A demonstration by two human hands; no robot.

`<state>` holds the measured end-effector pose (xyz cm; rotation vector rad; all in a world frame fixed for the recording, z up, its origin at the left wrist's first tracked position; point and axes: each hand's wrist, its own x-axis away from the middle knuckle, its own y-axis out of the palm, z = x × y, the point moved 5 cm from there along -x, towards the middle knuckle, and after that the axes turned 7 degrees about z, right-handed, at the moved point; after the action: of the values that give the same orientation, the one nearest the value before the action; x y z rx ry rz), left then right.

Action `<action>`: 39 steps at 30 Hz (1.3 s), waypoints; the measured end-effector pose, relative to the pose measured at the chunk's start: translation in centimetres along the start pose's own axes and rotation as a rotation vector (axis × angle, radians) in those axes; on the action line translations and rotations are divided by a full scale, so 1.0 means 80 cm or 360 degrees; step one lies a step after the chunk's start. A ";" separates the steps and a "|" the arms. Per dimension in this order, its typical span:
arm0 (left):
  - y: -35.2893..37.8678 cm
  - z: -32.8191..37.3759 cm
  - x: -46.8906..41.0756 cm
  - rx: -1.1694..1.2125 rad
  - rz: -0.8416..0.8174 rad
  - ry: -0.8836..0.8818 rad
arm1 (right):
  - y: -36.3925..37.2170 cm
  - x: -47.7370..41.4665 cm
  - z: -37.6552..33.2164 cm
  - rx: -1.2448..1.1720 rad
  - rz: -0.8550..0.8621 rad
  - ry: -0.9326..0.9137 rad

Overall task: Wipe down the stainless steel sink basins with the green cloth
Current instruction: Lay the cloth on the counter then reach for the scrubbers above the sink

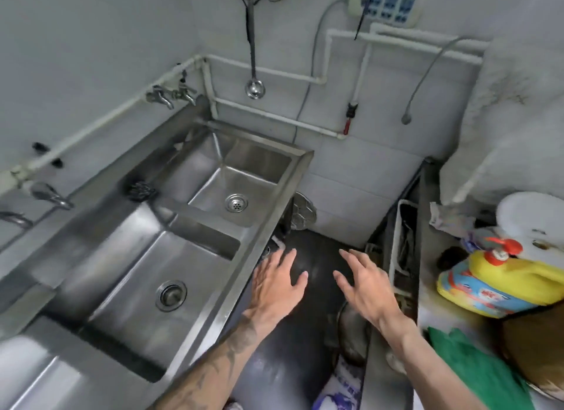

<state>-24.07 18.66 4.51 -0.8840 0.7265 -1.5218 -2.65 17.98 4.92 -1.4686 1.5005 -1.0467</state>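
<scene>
Green cloth [476,370] lies on the right-hand surface [425,305], low in the view, just beside the right forearm and behind the wrist, below a yellow jug [500,287]. Its long axis runs diagonally, from near the forearm away to the person's right. Both hands hang over the dark floor with fingers spread, grasping nothing. The right hand [364,287] is plainly the nearer one and would have to draw back and to the right to reach the cloth. The left hand [274,283] hovers at the sink's front rim, with the near basin [146,287] and the far basin [238,177] to its left, not yet wiped.
</scene>
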 end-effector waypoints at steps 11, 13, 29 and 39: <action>-0.184 -0.251 -0.020 0.0016 0.0393 -0.0495 | 0.078 -0.136 -0.310 0.0021 -0.0230 -0.0590; -0.205 -0.293 -0.017 0.0020 0.0447 -0.0631 | 0.100 -0.159 -0.360 0.0016 -0.0278 -0.0709; -0.256 -0.548 0.051 -0.0007 0.0733 -0.1544 | 0.304 -0.276 -0.653 -0.0009 -0.0815 -0.1473; -0.232 -0.684 0.045 -0.0012 0.0737 -0.1743 | 0.416 -0.380 -0.693 0.0215 -0.0697 -0.1389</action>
<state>-80.59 15.70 -7.86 -1.2600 0.0932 -0.4679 -65.30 50.35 -6.58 -1.8536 0.4977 -0.5715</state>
